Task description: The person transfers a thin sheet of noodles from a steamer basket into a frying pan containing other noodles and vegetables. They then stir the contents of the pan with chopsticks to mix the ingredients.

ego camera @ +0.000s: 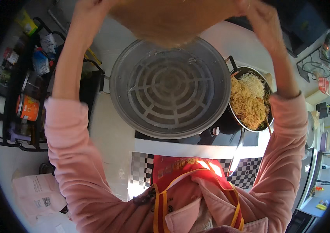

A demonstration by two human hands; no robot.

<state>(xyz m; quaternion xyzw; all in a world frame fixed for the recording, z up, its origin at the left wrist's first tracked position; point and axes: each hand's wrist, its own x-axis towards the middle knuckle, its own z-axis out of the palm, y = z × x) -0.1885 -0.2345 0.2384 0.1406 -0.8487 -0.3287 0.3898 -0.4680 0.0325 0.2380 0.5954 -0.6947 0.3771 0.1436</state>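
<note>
My left hand (95,8) and my right hand (255,13) are raised at the top edge of the view, partly cut off. Between them they hold a brown sheet (167,20), probably cloth, blurred and hanging in a curve. It covers the far rim of a large round metal pot (118,107). Inside the pot lies a ringed steamer rack (175,102), with a few pale noodle strands near its far side. Right of the pot, under my right forearm, stands a frying pan (238,126) heaped with thin noodles (248,102).
Both pans stand on a black glass cooktop (182,141) with a knob (216,130). The frying pan's handle (236,154) juts towards me over the counter edge. At left is a black shelf rack (43,128) with jars and an orange can (28,107). A pot-lid rack (304,68) stands far right.
</note>
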